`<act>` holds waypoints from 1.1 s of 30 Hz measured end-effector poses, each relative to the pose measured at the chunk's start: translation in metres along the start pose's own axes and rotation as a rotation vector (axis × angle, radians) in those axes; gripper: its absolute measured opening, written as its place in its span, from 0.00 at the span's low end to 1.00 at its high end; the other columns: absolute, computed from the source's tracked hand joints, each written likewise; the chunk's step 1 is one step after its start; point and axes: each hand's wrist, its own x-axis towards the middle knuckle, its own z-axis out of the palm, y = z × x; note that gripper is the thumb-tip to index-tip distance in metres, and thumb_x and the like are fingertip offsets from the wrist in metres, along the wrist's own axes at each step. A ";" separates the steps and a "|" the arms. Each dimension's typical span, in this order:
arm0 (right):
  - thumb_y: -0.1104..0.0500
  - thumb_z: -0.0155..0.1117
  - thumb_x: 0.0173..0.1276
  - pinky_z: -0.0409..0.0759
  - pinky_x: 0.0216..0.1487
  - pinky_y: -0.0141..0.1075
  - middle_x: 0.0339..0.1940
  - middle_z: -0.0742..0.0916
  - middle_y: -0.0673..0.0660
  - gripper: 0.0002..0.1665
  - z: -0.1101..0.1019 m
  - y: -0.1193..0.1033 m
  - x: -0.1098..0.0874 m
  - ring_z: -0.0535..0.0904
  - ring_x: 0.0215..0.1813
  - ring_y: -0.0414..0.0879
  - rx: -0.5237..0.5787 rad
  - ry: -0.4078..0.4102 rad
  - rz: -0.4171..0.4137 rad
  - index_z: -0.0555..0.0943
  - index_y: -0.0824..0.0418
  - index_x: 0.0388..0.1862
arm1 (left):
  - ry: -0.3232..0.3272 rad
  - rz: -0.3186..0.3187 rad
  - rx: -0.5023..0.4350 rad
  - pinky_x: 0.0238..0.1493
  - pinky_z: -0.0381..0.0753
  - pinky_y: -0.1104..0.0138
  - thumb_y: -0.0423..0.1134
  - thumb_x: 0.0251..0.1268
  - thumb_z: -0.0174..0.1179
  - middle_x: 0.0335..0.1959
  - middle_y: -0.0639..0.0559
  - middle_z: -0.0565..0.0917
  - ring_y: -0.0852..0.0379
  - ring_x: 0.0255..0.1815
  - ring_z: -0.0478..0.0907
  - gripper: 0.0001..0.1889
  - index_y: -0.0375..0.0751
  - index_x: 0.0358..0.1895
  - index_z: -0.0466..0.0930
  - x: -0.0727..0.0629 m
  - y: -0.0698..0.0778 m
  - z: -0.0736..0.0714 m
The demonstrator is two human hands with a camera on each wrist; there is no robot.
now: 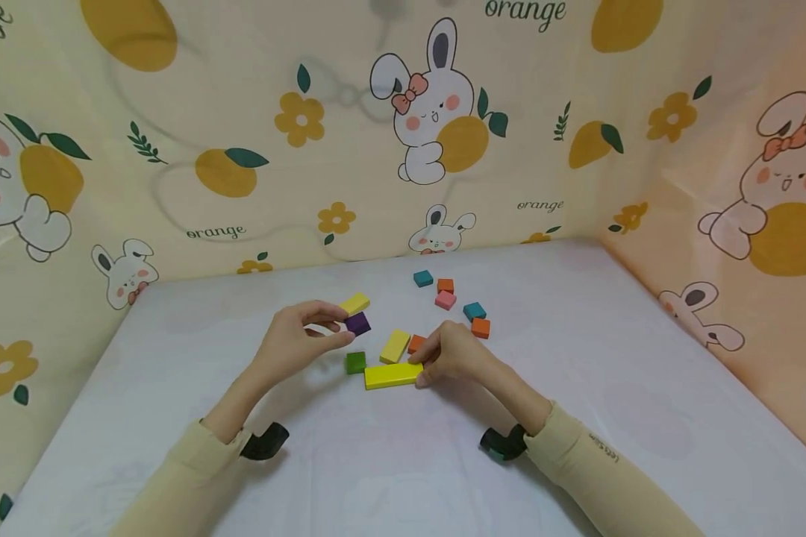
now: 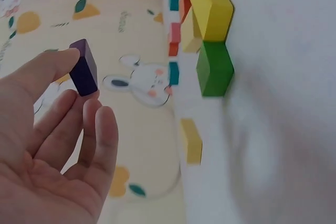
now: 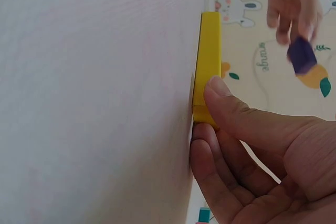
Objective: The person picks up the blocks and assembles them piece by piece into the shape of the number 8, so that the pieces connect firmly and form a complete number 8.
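Purple block (image 1: pixel 358 324), handling: probably light and rigid, unlikely to chip; best taken by two opposite side faces.
Yellow bar (image 1: pixel 391 376), handling: likely light and stiff too; the smooth, slightly shiny finish may let it slip (material not confirmed, perhaps painted wood). A mid-length hold should balance better than an end hold if lifted.
Left fingers (image 2: pixel 106 135): grasping the purple block between thumb and fingertips; block raised above the desk (image 1: pixel 389 462), other faces exposed.
Right fingers (image 3: pixel 207 171): grasping the bar at its right end, thumb on the face; bar lies flat on the desk, its left part extending free of the grip.
Green block (image 1: pixel 356 363): at the bar's left end; contact cannot be told.
Pale yellow block (image 1: pixel 395 347): just behind the bar, ungrasped.
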 end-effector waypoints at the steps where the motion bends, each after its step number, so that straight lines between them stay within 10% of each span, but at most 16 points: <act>1: 0.63 0.83 0.45 0.81 0.36 0.33 0.29 0.87 0.48 0.17 0.000 0.000 0.000 0.79 0.31 0.46 0.000 0.000 0.001 0.91 0.56 0.37 | 0.008 0.002 0.000 0.43 0.81 0.63 0.51 0.52 0.75 0.43 0.54 0.86 0.57 0.42 0.80 0.20 0.49 0.46 0.84 -0.006 0.000 -0.004; 14: 0.62 0.84 0.45 0.80 0.36 0.34 0.28 0.87 0.48 0.17 0.002 0.001 0.000 0.78 0.33 0.47 -0.018 -0.005 0.007 0.91 0.55 0.37 | -0.008 -0.066 -0.086 0.42 0.82 0.64 0.50 0.50 0.77 0.42 0.57 0.86 0.56 0.43 0.81 0.21 0.49 0.46 0.84 -0.055 -0.014 -0.011; 33: 0.63 0.84 0.45 0.81 0.37 0.34 0.30 0.87 0.48 0.17 0.000 -0.002 -0.001 0.79 0.32 0.46 -0.017 -0.003 0.003 0.91 0.55 0.38 | -0.234 -0.002 -0.027 0.44 0.82 0.63 0.45 0.55 0.74 0.40 0.54 0.84 0.52 0.41 0.79 0.16 0.46 0.45 0.85 -0.060 -0.026 -0.002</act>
